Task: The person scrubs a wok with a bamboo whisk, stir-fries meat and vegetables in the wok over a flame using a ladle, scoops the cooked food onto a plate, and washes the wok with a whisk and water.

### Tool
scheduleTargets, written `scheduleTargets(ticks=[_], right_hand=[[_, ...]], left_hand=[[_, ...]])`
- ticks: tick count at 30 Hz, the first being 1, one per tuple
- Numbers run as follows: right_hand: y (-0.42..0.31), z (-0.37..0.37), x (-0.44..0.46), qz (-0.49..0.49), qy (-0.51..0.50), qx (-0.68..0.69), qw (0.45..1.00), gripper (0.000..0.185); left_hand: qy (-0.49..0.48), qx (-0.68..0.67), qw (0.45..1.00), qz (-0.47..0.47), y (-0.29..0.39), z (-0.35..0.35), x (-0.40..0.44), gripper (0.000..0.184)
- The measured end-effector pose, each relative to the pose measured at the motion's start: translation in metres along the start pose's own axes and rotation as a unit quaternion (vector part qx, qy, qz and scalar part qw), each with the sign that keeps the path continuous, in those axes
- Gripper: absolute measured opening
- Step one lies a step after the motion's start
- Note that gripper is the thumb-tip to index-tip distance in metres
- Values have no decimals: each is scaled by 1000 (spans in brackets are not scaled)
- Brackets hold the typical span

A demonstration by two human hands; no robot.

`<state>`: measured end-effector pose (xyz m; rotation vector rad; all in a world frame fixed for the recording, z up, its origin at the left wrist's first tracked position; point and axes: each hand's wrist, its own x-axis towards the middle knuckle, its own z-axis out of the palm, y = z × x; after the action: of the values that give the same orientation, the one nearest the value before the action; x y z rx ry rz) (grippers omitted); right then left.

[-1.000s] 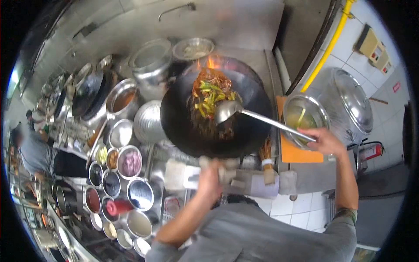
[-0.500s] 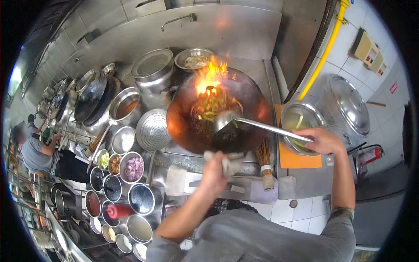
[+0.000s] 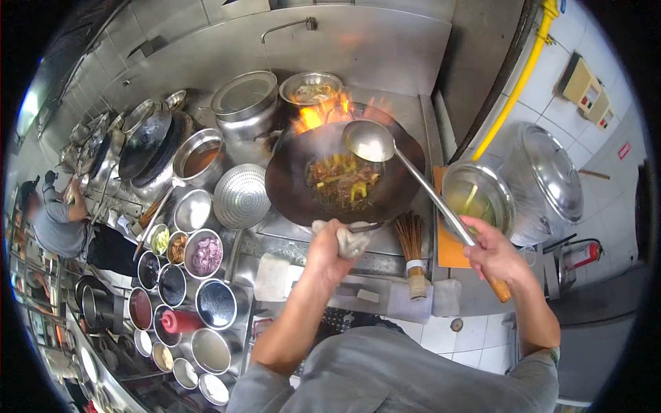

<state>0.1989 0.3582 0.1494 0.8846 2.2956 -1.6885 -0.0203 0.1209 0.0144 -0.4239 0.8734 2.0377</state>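
My left hand (image 3: pixel 330 249) is closed round a pale cloth (image 3: pixel 350 241) at the near rim of the dark wok (image 3: pixel 289 199). Browned food with green pieces (image 3: pixel 342 180) lies in the wok's middle, and flames (image 3: pixel 321 114) rise behind its far rim. The long ladle (image 3: pixel 370 140) has its bowl above the far part of the wok, clear of the food. My right hand (image 3: pixel 492 252) grips its handle near the wooden end, beside a metal bowl (image 3: pixel 506 199) that holds liquid and a green stalk.
A perforated strainer (image 3: pixel 241 197) and several ingredient bowls (image 3: pixel 206 253) are on the left. A bamboo brush (image 3: pixel 413 255) lies right of my left hand. Another person (image 3: pixel 60 224) stands at the far left. A large lidded pot (image 3: pixel 547 168) is at the right.
The ladle has risen from the food to above the wok's far side, its handle now steeper. The wok has tilted, its food sits lower, and the flames have shrunk and moved behind the rim.
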Motion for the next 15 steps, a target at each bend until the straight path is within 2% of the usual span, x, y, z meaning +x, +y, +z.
scheduleTargets(ticks=[1,4,7,8,10,11,13,15], right_hand=[[-6,-1,4,-4,-9,40,999,64],[-21,-8,11,-18,26,93,995,62],[-36,-22,14,-35,29,119,992,64],[-42,-27,16,-34,13,100,994,64],[-63,-21,22,-1,11,84,996,56],[-73,-13,23,19,9,74,997,52],[-92,9,33,42,-43,116,991,31],[-85,32,58,13,-145,184,972,14]], left_hand=[[14,-9,1000,-15,8,12,3,21],[-31,-16,999,10,14,34,-20,13],[-74,71,991,88,-17,18,-19,19],[-24,132,974,181,-48,-8,4,31],[14,236,917,320,-87,-25,28,41],[17,220,907,360,-94,-22,29,44],[70,188,916,348,-83,-4,26,33],[119,300,897,302,-62,-19,37,30]])
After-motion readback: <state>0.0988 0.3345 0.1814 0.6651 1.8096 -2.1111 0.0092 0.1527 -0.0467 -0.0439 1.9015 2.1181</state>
